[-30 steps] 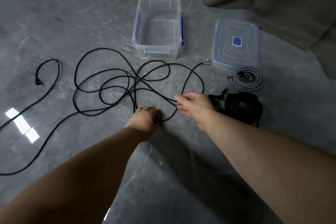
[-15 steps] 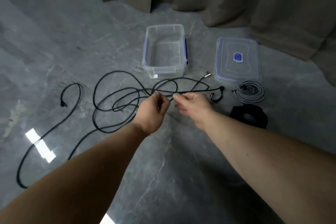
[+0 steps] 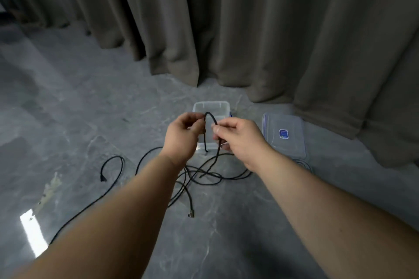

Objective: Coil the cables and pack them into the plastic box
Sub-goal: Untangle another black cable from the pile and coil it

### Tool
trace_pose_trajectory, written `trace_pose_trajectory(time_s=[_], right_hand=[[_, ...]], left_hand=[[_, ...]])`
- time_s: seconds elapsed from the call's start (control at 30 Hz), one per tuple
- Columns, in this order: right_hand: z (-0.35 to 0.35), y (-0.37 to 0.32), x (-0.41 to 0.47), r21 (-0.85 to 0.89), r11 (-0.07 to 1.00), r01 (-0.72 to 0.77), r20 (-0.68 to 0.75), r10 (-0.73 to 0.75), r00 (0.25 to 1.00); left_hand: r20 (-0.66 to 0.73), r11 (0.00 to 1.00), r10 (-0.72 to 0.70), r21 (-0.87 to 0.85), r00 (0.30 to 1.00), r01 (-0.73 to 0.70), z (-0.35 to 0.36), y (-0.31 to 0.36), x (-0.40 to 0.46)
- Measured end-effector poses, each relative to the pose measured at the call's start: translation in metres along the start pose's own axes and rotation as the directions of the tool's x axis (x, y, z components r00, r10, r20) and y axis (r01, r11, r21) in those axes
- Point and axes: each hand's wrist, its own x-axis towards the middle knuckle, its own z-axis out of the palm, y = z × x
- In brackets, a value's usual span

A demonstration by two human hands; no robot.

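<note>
A long black cable point(image 3: 205, 175) lies tangled on the grey floor, one plug end point(image 3: 103, 178) at the left and a metal-tipped end point(image 3: 191, 213) near me. My left hand point(image 3: 182, 137) and my right hand point(image 3: 238, 140) are raised in front of me, each pinching the cable, with a short arch of it point(image 3: 210, 116) standing up between them. Both strands hang down from my hands to the tangle. The clear plastic box point(image 3: 212, 106) stands open behind my hands, mostly hidden by them.
The box's clear lid point(image 3: 284, 135) with a blue label lies flat to the right of the box. A coiled grey cable point(image 3: 305, 164) peeks out behind my right forearm. Heavy brown curtains point(image 3: 249, 29) hang down to the floor just behind the box.
Both hands have risen off the floor with the black cable, forming a small arch between them. The view has tilted upward, showing the curtains; the coiled black cable at the right is out of sight.
</note>
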Motion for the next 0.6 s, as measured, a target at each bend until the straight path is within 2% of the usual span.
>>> trace_pose_trajectory(time_s=[0.17,0.23,0.3,0.4,0.47,0.53,0.6], right_hand=[[-0.021,-0.009,-0.006,-0.001,0.997,0.079,-0.071,-0.079,0.994],[-0.026,-0.013,-0.008,0.065,0.995,0.073,-0.098,-0.067,0.993],[-0.028,-0.02,-0.01,0.16,0.985,0.063,-0.101,-0.047,0.994],[-0.034,-0.031,-0.012,0.31,0.948,0.071,-0.098,-0.043,0.994],[-0.039,-0.036,-0.011,0.371,0.924,0.09,-0.115,-0.05,0.992],[-0.044,-0.037,-0.009,0.387,0.916,0.107,-0.161,-0.047,0.986],[-0.048,-0.034,-0.008,0.38,0.919,0.105,-0.206,-0.027,0.978]], left_hand=[[-0.007,0.966,0.198,0.173,0.98,-0.194,-0.002,-0.001,0.004],[-0.001,0.953,0.206,0.227,0.978,-0.201,-0.003,0.002,0.005],[0.032,0.969,0.176,0.172,0.984,-0.179,-0.003,0.007,0.005],[0.17,0.991,0.077,0.091,0.982,-0.094,0.0,0.016,0.0],[0.28,0.999,-0.027,0.024,0.96,0.021,0.001,0.021,-0.006],[0.384,0.973,-0.124,-0.134,0.915,0.189,0.0,0.029,-0.009],[0.43,0.924,-0.135,-0.27,0.893,0.27,0.0,0.038,-0.01]])
